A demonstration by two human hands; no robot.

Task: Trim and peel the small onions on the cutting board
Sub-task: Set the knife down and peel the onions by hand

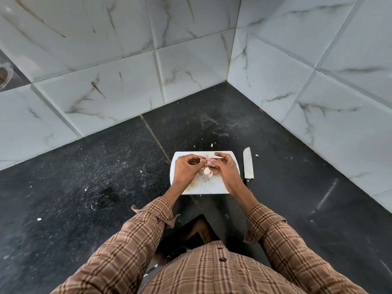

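Note:
A white cutting board (203, 187) lies on the black counter in the corner. Above it, my left hand (186, 168) and my right hand (224, 168) meet around a small pink onion (210, 160). Left fingertips pinch a strip of papery skin (202, 159) at the onion's left side, while my right fingers grip the onion itself. Below it, between my hands, a pale peeled onion (206, 171) rests on the board. My hands hide most of the board's middle.
A knife (248, 164) lies on the counter just right of the board, blade pointing away from me. Bits of onion skin (211, 145) are scattered on the black counter (106, 177). Marble-tiled walls (127, 81) close the corner behind and to the right.

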